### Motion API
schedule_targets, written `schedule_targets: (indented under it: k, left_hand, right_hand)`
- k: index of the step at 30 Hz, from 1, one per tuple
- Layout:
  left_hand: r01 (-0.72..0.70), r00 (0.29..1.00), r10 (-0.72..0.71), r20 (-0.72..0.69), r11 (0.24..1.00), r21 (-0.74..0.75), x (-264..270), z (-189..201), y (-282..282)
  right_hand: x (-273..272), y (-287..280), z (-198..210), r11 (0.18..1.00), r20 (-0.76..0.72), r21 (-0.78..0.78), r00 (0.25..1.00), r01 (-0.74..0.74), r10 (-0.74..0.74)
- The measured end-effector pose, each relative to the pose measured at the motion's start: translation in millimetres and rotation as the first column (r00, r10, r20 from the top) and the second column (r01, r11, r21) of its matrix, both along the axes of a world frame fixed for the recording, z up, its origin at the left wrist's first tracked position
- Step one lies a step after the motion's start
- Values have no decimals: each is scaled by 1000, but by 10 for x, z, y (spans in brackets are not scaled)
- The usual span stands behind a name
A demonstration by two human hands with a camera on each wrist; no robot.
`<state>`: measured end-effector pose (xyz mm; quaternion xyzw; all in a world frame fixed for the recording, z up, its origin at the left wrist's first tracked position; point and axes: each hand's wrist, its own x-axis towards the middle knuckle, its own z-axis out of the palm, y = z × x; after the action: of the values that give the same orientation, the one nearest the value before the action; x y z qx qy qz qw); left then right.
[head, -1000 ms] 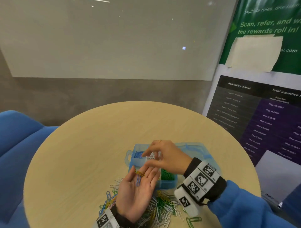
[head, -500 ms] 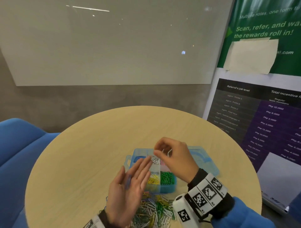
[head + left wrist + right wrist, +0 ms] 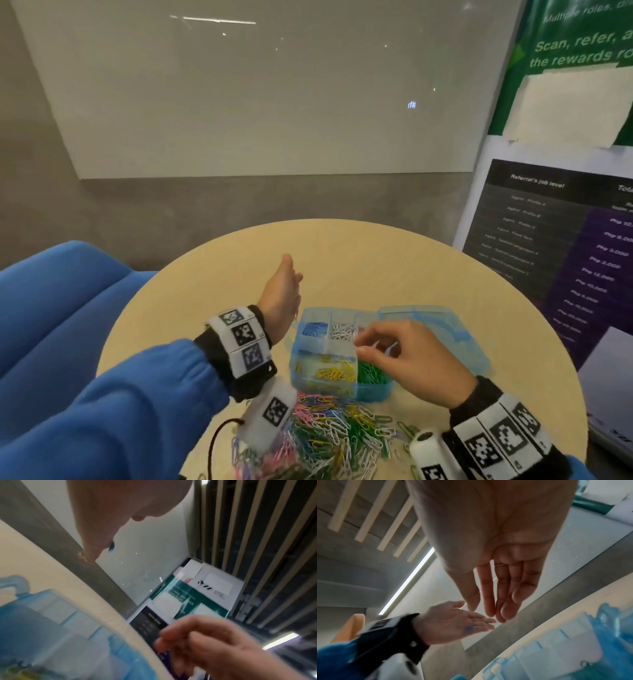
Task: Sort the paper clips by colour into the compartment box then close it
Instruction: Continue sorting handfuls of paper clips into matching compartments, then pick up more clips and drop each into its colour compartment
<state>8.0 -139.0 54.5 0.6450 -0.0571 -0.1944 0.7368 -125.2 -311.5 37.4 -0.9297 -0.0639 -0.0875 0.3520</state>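
The translucent blue plastic compartment box [image 3: 337, 356] sits lid-open on the round beige worktop [image 3: 212, 322], directly under the loosely curled, seemingly empty right hand [image 3: 407, 359], while the flat-fingered left hand [image 3: 281, 298] hovers just beside its left wall, a blue paper clip [image 3: 469, 628] on its palm.

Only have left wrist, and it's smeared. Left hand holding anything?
Observer: Right wrist view shows the left hand open, with a blue clip lying on its palm.
Operator: Box state?
Observer: Head view shows the compartment box with its lid open. Blue clips, white clips, yellow clips and green clips sit in separate compartments.
Operator: More to sort?
Observer: Yes, a mixed pile lies on the table in front of the box.
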Motion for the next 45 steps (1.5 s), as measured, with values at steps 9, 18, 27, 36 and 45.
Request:
schedule_targets:
  k: [9, 18, 27, 36, 45]
  left_hand:
    - [94, 910, -320, 266, 781, 617, -26, -2, -125]
    - [-318, 573, -778, 258, 79, 945, -201, -259, -69]
    - [-378, 417, -909, -1, -175, 909, -168, -314, -316]
    - [-408, 363, -931, -32, -190, 893, -195, -307, -299]
    - [-370, 423, -905, 39, -133, 920, -132, -346, -160]
  right_hand:
    - [-320, -226, 146, 999, -42, -36, 999, -3, 1]
    - [-277, -306, 110, 994, -154, -101, 987, -51, 35]
    - [-313, -316, 138, 992, -160, -109, 986, -58, 40]
    - [-333, -320, 162, 992, -179, -111, 983, -65, 44]
    - [-342, -366, 176, 991, -168, -119, 985, -52, 32]
